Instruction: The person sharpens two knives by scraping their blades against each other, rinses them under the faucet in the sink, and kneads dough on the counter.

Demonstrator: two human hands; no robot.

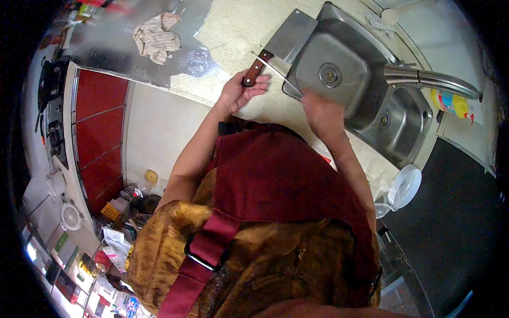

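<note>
A cleaver [290, 36] with a broad grey blade and a riveted brown wooden handle lies across the counter corner by the sink. My left hand [239, 94] is closed around the handle's near end, palm partly turned up. In my right hand [324, 117], at the sink's near edge, is a thin pale rod [277, 70]. The rod slants up and left, its far tip near the cleaver's handle. My right fingers are mostly hidden by the back of the hand. I cannot tell whether the rod touches the cleaver.
A steel double sink [344, 50] with a curved faucet [432, 82] is at the right. Beside it stands a yellow-labelled bottle [450, 103]. A striped cloth [157, 38] lies on the counter at the left. A clear plastic container [407, 186] sits near the right edge.
</note>
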